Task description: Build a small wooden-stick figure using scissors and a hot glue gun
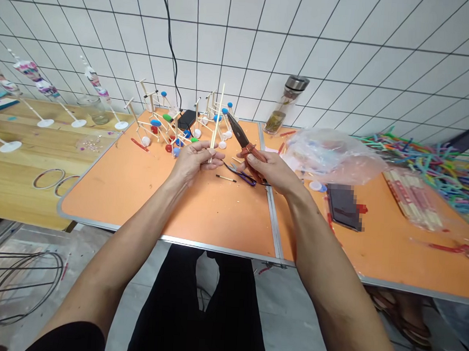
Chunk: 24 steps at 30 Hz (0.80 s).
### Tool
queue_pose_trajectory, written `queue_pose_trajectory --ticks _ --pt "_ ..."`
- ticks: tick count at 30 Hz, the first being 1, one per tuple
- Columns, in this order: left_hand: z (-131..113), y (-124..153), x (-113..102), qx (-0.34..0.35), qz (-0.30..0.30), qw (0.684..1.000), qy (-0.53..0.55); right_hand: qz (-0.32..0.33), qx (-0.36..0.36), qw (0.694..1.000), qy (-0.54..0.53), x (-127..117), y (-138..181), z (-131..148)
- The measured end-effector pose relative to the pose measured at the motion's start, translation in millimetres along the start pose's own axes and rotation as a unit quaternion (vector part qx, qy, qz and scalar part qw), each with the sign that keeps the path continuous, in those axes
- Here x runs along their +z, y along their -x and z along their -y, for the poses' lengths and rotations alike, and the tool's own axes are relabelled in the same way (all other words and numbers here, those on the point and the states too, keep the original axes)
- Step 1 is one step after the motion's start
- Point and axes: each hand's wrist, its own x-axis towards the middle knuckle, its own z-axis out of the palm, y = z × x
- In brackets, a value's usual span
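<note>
Left hand (198,160) pinching sticks (218,119), right hand (273,170) gripping brown-handled tool (239,132), scissors (249,180) below, stick-and-ball models (155,123) behind

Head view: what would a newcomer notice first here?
Probably the dark pointed tool in the right hand, near the pale sticks in the left hand. Then perhaps the colourful heap at the table's far right, and the stick structures beyond the left hand.

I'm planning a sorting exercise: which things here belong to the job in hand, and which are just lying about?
Job, as it appears:
pale sticks, in the left hand
red-handled tool, in the right hand
stick models, probably

Lying about, probably:
lidded bottle
phone at right
</note>
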Motion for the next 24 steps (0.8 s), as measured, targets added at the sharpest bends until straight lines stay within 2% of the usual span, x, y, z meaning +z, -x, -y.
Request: queue_pose_trajectory --ticks 9,15,24 --pt "0 1 -1 0.016 0.017 1.000 0.006 0.016 0.017 0.999 -0.030 2 -1 -7" --pt "4 1 -2 0.020 0.044 0.999 -0.010 0.031 -0.023 0.999 0.036 2 3 2" --pt "3 6 2 -0.035 0.113 0.992 -0.037 0.069 -0.037 0.989 0.127 0 5 4"
